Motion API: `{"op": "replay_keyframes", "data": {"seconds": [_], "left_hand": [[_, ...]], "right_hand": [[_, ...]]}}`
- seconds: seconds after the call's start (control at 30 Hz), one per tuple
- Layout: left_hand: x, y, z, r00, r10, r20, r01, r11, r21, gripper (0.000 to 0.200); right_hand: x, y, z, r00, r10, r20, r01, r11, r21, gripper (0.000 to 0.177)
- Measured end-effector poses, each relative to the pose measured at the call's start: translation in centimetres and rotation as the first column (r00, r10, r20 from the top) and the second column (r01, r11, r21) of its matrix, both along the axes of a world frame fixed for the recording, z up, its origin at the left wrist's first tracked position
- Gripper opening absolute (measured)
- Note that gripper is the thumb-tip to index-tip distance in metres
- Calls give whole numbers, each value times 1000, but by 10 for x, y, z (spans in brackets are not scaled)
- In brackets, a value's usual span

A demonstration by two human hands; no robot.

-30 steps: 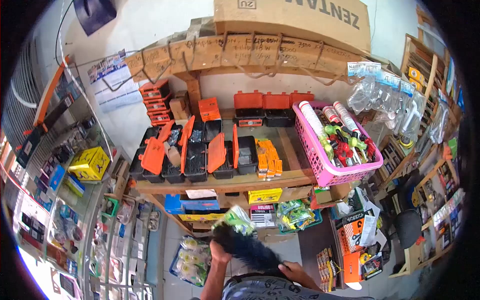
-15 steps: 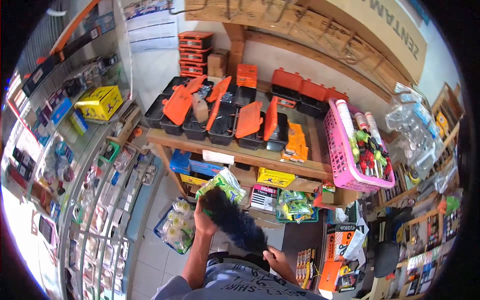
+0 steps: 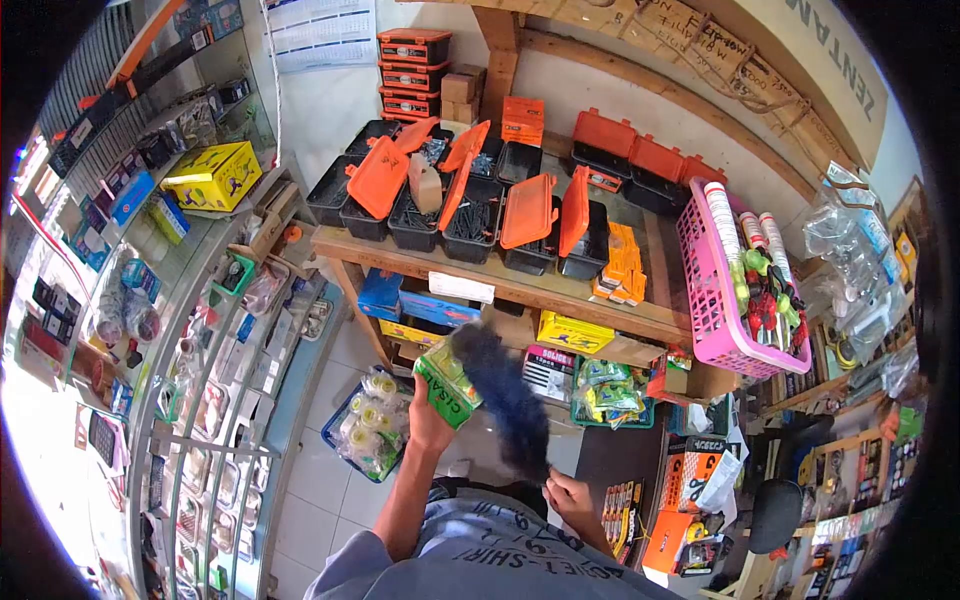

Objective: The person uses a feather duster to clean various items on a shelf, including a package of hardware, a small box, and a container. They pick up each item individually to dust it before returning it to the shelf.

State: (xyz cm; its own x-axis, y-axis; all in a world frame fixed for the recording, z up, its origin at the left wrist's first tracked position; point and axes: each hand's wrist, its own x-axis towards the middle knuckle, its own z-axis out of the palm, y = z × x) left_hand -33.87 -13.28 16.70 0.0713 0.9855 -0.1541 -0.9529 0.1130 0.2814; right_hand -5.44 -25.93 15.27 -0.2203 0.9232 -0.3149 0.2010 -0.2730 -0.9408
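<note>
My left hand [image 3: 431, 420] grips a green-and-white box [image 3: 449, 385] by its left side, with large lettering on the face toward me. In my right hand [image 3: 571, 494] is the handle end of a dark blue feather duster [image 3: 508, 408], close to my shirt. The duster slants up and left, its fluffy tip at the box's right edge; whether it touches cannot be told. Just beyond both stands the wooden table [image 3: 480, 286], with stock on the shelf under it.
Orange-lidded black bins [image 3: 470, 222] and a pink basket [image 3: 718, 325] of tools and tubes fill the tabletop. A glass display case [image 3: 205, 330] runs along the left. On the floor sits a blue basket [image 3: 340, 445] of wrapped goods. A dark stool [image 3: 776, 515] is at the right.
The box has turned, so its green lettered side now faces me. The duster head has swung up and right, off the near part of the box. My view has shifted slightly.
</note>
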Motion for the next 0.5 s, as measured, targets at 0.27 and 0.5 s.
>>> {"op": "replay_keyframes", "data": {"seconds": [0.27, 0.5], "left_hand": [[2, 2, -1, 993, -52, 107, 52, 999, 1, 59], [3, 2, 16, 978, -6, 210, 23, 996, -80, 49]], "right_hand": [[2, -1, 1, 998, -49, -43, 44, 993, -111, 37], [-3, -2, 15, 996, 84, 7, -84, 996, 15, 38]]}}
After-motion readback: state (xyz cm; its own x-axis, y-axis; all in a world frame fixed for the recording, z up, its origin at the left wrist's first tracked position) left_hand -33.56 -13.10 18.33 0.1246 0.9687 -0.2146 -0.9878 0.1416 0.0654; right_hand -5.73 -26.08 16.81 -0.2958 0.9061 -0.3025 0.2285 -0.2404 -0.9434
